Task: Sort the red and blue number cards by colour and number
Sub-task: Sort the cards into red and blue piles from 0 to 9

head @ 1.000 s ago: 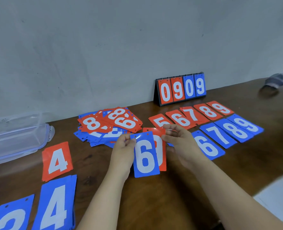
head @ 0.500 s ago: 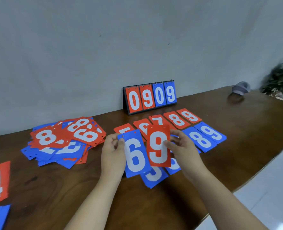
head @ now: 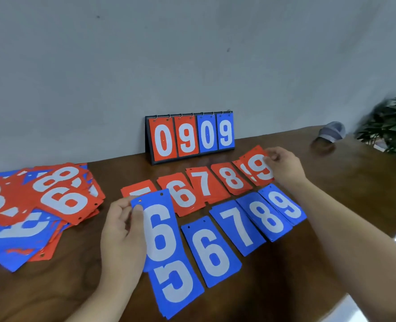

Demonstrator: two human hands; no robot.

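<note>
Number cards in two colours are what we sort, and two of them are in hand. Our right hand (head: 283,168) has the red 9 card (head: 259,169) in a pinching grip, thumb and fingertips closed on its far right edge. It holds the card over the red 9 pile (head: 241,168) at the right end of the red row. We cannot tell whether the card has touched down. Card and pile lie the same way, long axis running away from us with the far end leaning left, so we judge that only a small drop and release is needed there.

Our left hand (head: 122,231) pinches the blue 6 card (head: 161,231) by its upper left corner, thumb on the face. The card hangs above the blue 5 card (head: 176,284) and covers part of the red 5 card (head: 137,188). The blue 6 pile (head: 212,249) lies just to the right of it on the counter (head: 331,194), long axis close to parallel with the held card's. The left hand is much the nearer of the two, so we judge that a short shift rightward with little turning will serve.

A loose heap (head: 41,205) of unsorted cards lies well to the left. A score stand (head: 192,135) reading 0909 stands behind the rows.
</note>
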